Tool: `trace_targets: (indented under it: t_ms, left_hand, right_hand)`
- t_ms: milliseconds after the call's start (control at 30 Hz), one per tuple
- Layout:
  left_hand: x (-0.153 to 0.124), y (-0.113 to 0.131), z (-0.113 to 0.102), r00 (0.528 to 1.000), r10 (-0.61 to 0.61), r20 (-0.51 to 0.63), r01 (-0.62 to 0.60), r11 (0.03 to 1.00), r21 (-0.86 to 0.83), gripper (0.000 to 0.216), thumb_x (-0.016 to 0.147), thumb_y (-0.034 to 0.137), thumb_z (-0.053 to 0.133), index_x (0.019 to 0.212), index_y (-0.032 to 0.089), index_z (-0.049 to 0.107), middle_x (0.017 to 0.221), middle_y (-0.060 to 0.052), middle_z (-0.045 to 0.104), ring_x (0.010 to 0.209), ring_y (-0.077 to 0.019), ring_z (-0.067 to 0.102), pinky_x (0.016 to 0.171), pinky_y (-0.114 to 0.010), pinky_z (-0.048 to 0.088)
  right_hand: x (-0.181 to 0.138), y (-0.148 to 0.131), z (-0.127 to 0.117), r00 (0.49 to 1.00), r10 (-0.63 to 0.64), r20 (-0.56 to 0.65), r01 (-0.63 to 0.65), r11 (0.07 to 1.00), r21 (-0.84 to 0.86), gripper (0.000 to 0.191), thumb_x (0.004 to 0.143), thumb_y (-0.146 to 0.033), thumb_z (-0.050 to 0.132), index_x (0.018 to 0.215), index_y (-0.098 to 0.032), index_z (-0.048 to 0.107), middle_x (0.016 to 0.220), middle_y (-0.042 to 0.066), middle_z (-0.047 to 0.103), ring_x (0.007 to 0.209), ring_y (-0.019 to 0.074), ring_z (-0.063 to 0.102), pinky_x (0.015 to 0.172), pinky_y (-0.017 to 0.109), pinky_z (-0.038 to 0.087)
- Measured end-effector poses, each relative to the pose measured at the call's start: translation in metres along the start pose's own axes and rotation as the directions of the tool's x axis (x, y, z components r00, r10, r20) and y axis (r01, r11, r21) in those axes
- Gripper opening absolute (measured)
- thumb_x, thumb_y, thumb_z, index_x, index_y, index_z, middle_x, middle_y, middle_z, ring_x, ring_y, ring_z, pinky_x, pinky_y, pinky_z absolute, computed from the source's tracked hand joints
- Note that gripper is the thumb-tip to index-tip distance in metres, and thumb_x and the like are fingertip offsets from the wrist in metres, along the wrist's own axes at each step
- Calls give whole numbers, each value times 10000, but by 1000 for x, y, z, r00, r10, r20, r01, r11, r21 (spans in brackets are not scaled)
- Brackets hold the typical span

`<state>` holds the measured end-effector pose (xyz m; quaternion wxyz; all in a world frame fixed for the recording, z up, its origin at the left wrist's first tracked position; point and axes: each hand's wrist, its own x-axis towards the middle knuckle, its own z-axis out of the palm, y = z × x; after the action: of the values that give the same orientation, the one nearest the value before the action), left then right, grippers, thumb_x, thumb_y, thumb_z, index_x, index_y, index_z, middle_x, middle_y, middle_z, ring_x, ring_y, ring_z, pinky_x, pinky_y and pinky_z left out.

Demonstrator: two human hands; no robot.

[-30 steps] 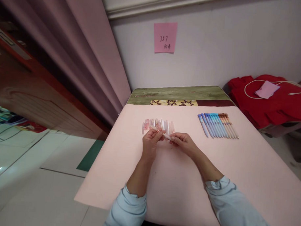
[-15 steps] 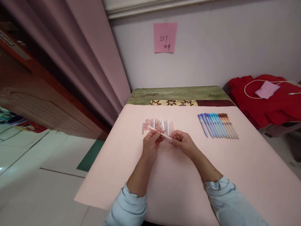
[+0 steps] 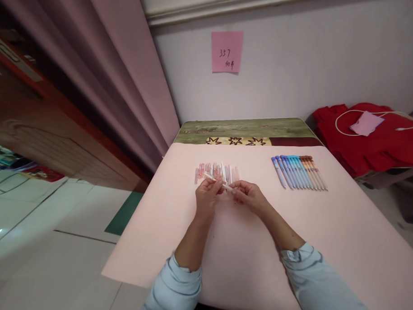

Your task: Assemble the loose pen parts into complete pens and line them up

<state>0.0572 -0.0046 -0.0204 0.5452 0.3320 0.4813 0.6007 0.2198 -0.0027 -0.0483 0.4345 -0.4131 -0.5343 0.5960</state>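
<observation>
Pale pink covering [image 3: 250, 260] lies over the green table [image 3: 248, 126]. We record a pink note [image 3: 226, 56] fixed to the wall [image 3: 290, 81] beyond, a curtain [image 3: 135, 62] at left and red cloth [image 3: 372, 151] at far right. We find the white pen [image 3: 210, 176] above the covering, slanting from far left to near right: the left hand [image 3: 207, 195] clamps its middle between thumb and fingers; the right hand [image 3: 250, 195] pinches its near right end. Slim pieces [image 3: 201, 170] lie just beyond, coloured pens [image 3: 299, 172] to the right.
</observation>
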Motion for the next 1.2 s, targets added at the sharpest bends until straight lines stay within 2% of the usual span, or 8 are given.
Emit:
trace_targets:
  t_ms: [133,267,600,733,833,933,1067,1200]
  left_hand:
    - [-1,2,3,1000,7,-20,-6,1000,27,347,618,365,848,713,156,589,646,-2,668,566,-93,566,624,-239,458]
    - [-2,3,4,1000,10,-12,-9,999,42,330,632,359,840,702,160,586,574,20,624,549,-92,554,608,-231,442]
    - [-3,4,1,998,32,62,-34,999,28,261,699,347,809,753,150,647,671,-12,675,603,-102,575,663,-250,462]
    - [-3,4,1,996,64,62,-64,998,5,237,715,332,802,770,149,662,689,-16,678,628,-103,581,686,-252,468]
    - [-3,4,1,996,67,67,-66,998,-11,234,716,330,799,786,143,678,687,-19,673,629,-106,580,698,-260,472]
    - [-3,4,1,995,56,77,-54,998,-36,230,710,326,803,781,143,682,660,-12,662,616,-106,575,701,-261,468]
    - [-4,4,1,995,55,84,-50,997,-62,209,714,304,803,784,150,681,675,-12,669,630,-103,583,715,-259,466]
    - [-4,3,1,993,63,103,-54,995,-89,201,721,297,798,806,150,691,711,-19,679,640,-104,583,716,-263,472]
  right_hand:
    - [2,4,0,1000,-11,3,10,999,37,428,682,-470,830,901,-196,584,583,-69,561,495,92,497,478,211,346]
    - [0,1,-1,999,13,29,-14,1000,23,397,716,-499,795,834,-185,585,613,-29,609,532,106,534,500,217,375]
    - [-3,-10,-1,1000,-10,29,12,998,-64,464,864,-606,581,803,-159,687,626,12,625,559,122,545,568,253,446]
    - [-2,-7,0,999,-5,31,4,1000,21,416,747,-534,757,934,-181,642,658,-25,609,559,108,530,544,234,419]
    - [-1,-7,2,1000,-5,15,4,997,75,442,667,-486,836,876,-198,574,615,-61,551,515,87,476,499,214,362]
    - [-2,-10,2,1000,-16,13,15,997,71,423,696,-521,803,812,-200,553,607,-51,546,509,89,458,481,216,343]
    - [-4,-10,0,1000,-21,12,20,999,44,400,765,-567,727,769,-182,615,635,-10,590,550,106,500,522,237,406]
    - [-3,-6,-2,1000,-17,-21,17,1000,-5,489,842,-631,597,736,-162,687,643,29,622,576,129,539,565,267,446]
